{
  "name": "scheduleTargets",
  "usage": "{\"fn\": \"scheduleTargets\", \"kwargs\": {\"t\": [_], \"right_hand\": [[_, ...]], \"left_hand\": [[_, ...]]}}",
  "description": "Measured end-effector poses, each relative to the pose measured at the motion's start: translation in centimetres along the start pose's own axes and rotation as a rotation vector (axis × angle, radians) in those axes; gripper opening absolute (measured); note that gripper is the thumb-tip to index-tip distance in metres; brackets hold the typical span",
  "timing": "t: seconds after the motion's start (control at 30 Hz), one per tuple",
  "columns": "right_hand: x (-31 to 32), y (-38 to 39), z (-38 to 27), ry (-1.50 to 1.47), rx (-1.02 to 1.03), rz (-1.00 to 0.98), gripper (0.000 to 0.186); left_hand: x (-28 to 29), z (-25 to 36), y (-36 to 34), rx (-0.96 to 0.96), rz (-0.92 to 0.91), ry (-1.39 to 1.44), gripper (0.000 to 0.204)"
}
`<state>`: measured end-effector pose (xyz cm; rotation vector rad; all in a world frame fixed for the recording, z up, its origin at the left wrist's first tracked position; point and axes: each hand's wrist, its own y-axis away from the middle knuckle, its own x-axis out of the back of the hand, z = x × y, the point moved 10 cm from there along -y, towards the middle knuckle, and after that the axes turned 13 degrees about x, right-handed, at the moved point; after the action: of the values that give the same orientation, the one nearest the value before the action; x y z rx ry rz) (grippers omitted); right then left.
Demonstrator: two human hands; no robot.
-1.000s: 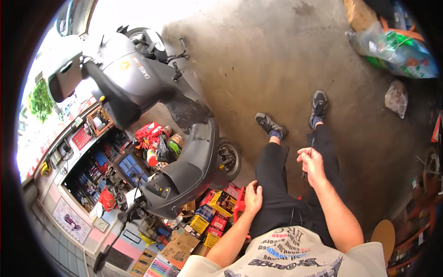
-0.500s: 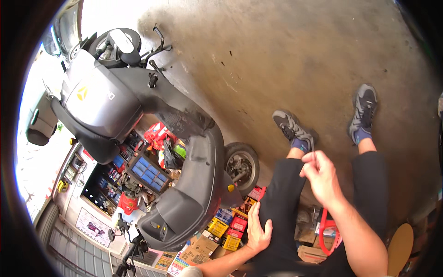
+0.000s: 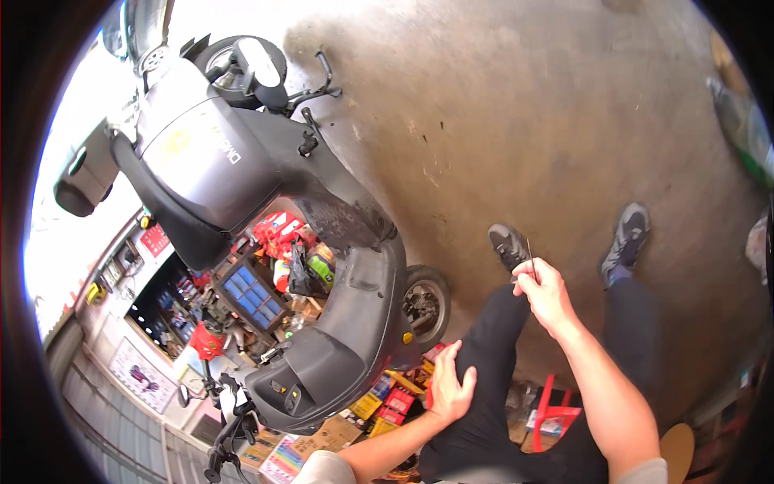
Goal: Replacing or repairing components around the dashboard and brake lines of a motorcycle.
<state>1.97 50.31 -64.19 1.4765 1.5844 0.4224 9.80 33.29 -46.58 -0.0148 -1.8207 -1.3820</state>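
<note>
My left hand (image 3: 450, 389) lies open on my left thigh, its fingers stretched along the dark trousers (image 3: 493, 347). Above the space between my knees, my right hand (image 3: 550, 297) pinches a thin, dark, stick-like piece (image 3: 530, 248) that points away from me. Its exact kind is too small to tell. Left of my legs stands a grey electric scooter (image 3: 367, 290) with a dark floorboard and a front wheel (image 3: 426, 305); neither hand touches it.
Behind the scooter are a crate of blue packs (image 3: 254, 298) and red bags (image 3: 278, 230). Yellow and red boxes (image 3: 397, 401) and cardboard (image 3: 334, 434) lie by my left forearm. A red plastic frame (image 3: 548, 411) is beneath me. Concrete floor (image 3: 516, 121) stretches ahead; bagged goods (image 3: 742, 133) sit far right.
The view has shifted, so the scooter appears farther right and my feet lower. My right hand remains pinched, and the thin piece now shows more plainly. My left hand stays on my thigh.
</note>
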Motion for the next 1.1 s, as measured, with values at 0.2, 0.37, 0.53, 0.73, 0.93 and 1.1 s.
{"fn": "scheduleTargets", "kwargs": {"t": [0.2, 0.37, 0.53, 0.73, 0.93, 1.1], "right_hand": [[6.5, 0.4, -6.8, 0.171, -0.061, 0.192, 0.013], [19.6, 2.9, -20.8, 0.655, 0.239, 0.473, 0.013], [28.4, 12.5, -18.1, 0.705, 0.029, 0.657, 0.015], [26.1, -10.3, -16.5, 0.561, 0.028, 0.503, 0.015], [40.2, -17.1, -9.8, 0.644, -0.036, 0.346, 0.015], [44.0, -20.6, -6.6, 0.733, -0.034, 0.228, 0.014]], "left_hand": [[8.2, -5.0, -10.2, 0.342, 0.071, 0.726, 0.019], [9.4, -4.8, -24.5, 0.167, 0.245, 0.319, 0.023], [13.3, -2.2, -39.0, 0.15, 0.401, 0.258, 0.025], [21.4, -1.7, -56.5, 0.259, 0.684, 0.35, 0.025], [26.4, -8.8, -69.3, 0.517, 0.936, 0.521, 0.042], [26.9, -11.2, -74.3, 0.668, 1.128, 0.619, 0.044]]}}
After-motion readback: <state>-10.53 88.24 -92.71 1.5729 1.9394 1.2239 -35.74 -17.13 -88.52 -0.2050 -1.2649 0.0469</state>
